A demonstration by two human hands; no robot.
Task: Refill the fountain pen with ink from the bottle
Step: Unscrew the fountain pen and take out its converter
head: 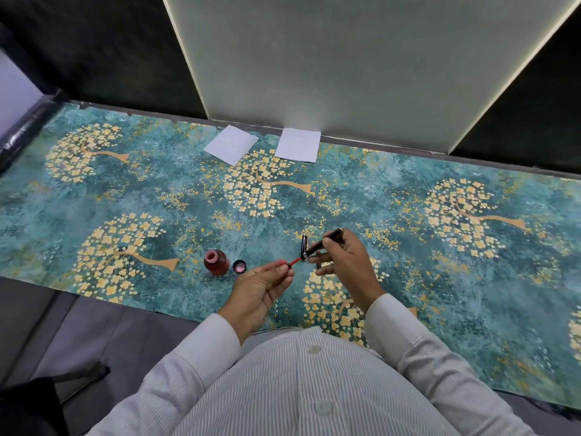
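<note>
An open red ink bottle (216, 262) stands on the patterned cloth, its dark cap (239, 266) lying upturned just to its right. My left hand (261, 289) pinches the pen's front section by its grip end, with the slim red ink-filled converter (294, 262) pointing up and right. My right hand (344, 262) holds the black pen barrel (323, 242), its open end right at the converter's tip. The pen's black cap (304, 246) lies on the cloth just behind where the two parts meet.
Two white paper sheets (231, 145) (298, 145) lie at the table's far edge against a pale wall panel (345, 58). The teal cloth with golden trees (456, 215) covers the table. A dark chair part (78, 376) shows at lower left.
</note>
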